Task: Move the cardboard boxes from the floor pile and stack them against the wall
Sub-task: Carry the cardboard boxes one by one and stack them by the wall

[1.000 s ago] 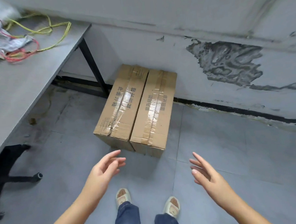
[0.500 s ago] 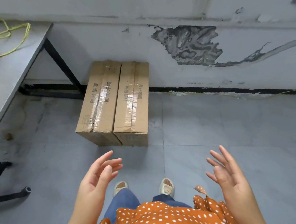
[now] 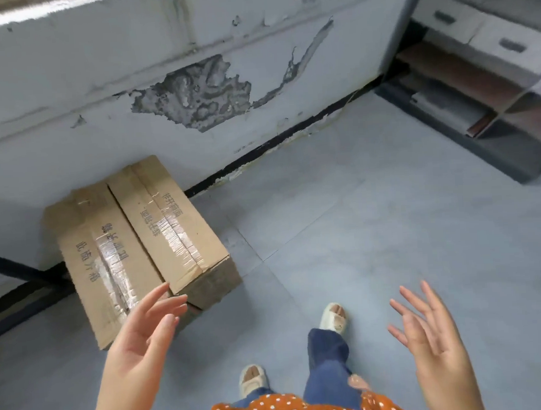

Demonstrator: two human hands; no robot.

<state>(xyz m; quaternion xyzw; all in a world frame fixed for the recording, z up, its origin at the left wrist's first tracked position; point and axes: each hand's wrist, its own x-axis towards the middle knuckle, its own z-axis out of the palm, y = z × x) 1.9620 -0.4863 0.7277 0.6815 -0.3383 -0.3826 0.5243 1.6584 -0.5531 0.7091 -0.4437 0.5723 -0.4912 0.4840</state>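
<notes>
Here, two cardboard boxes lie side by side on the grey tiled floor point(image 3: 374, 230), their long sides touching and their far ends up against the wall point(image 3: 100, 88). The left box point(image 3: 100, 264) and the right box point(image 3: 173, 222) are both sealed along the top with shiny clear tape, and each carries dark printed characters running along its length. The near end of the right box shows a slightly lifted flap edge. The wall behind them is pale and scarred by a large patch of peeled paint point(image 3: 194, 96), with a dark baseboard strip point(image 3: 290, 134) running along its foot. The left hand point(image 3: 141, 343) hovers in front of the near end of the boxes, fingers straight and loosely spread, holding nothing; whether its fingertips touch the cardboard cannot be told. The right hand point(image 3: 433, 340) is raised well apart from the boxes over bare floor, palm turned inward, fingers fanned wide and empty. Below, the person's feet in pale slippers point(image 3: 333, 317) and blue jeans point(image 3: 328, 368) stand on the tiles, with the hem of an orange polka-dot top point(image 3: 289, 407) at the bottom edge. At the upper right stands a low shelving unit with drawers point(image 3: 480, 52).
</notes>
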